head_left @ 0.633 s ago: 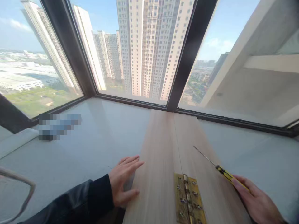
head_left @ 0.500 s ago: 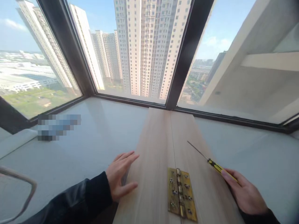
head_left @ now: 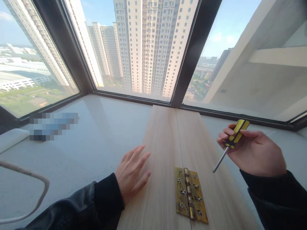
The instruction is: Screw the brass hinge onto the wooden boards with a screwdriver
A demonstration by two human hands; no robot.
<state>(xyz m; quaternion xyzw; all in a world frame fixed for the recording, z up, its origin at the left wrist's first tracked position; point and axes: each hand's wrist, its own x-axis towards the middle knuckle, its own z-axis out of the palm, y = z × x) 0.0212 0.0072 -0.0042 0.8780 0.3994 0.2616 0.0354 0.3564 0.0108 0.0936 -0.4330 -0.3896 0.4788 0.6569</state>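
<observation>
My right hand (head_left: 256, 150) grips a screwdriver (head_left: 236, 135) by its yellow and black handle, above the right side of the boards. Its metal shaft slants down to the left, with the tip apart from the hinge. A brass hinge (head_left: 190, 195) lies unfolded across the seam between two pale wooden boards (head_left: 163, 137), with several screws in its holes. Some screw heads stand proud of the plate. My left hand (head_left: 133, 171), fingers spread, is at the left edge of the left board and holds nothing.
The boards reach back to the dark window frame (head_left: 176, 102) over a white sill (head_left: 115, 127). A blurred-out item (head_left: 52, 124) lies at the far left on the sill. A pale curved tube or cable (head_left: 45, 188) loops in at the left edge.
My right hand has risen and turned the screwdriver from pointing up and away to pointing down and left. My left hand has shifted slightly right, and the view has tilted a little.
</observation>
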